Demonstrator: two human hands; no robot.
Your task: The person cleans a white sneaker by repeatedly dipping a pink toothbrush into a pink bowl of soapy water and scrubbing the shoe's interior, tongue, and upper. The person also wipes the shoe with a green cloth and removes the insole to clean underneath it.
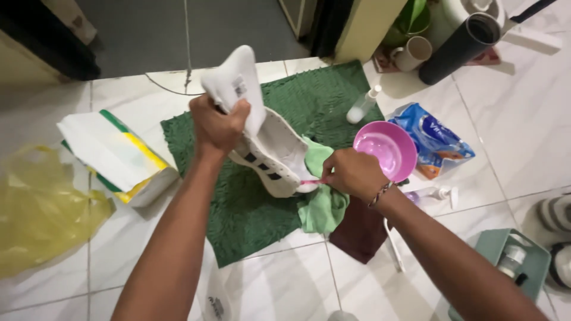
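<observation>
My left hand (217, 126) grips the raised tongue of a white sneaker (270, 151) with black side stripes, holding it tilted above a green shaggy mat (250, 208). My right hand (352, 173) is closed on a thin pink-handled brush (310, 181) whose tip touches the sneaker's toe end. A light green cloth (321, 205) lies under the shoe's toe, and a dark maroon cloth (360, 232) lies beneath my right wrist. A pink plastic bowl (385, 148) sits just past my right hand.
A white, green and yellow package (113, 157) and a yellow plastic bag (38, 208) lie left. A blue pouch (437, 139), small spray bottles (364, 105), a mug (411, 54), a dark cylinder (458, 47) and a teal caddy (511, 252) stand right.
</observation>
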